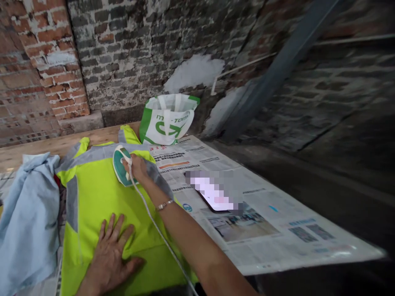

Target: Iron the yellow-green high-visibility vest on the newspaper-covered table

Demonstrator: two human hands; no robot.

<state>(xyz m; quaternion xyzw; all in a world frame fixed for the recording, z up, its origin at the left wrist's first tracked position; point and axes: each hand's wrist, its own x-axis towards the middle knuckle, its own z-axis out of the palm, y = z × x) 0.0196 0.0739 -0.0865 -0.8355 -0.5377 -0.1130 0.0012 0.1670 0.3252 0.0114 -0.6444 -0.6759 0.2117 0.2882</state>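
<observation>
A neon yellow shirt with grey panels (101, 189) lies spread on the table, its collar end away from me. My right hand (137, 167) is closed around the handle of a green and white clothes iron (119, 167), which rests on the upper part of the shirt. From the iron a pale cord (151, 213) runs back toward me beneath my right forearm. Flat on the lower part of the shirt is my left hand (111, 255), its fingers spread and nothing in it.
Left of the shirt lies a crumpled light blue garment (31, 205). Newspaper (259, 222) covers the table on the right, with a phone-like device (212, 195), partly blurred out, on it. A white and green bag (168, 119) stands at the back, before a brick wall (129, 49).
</observation>
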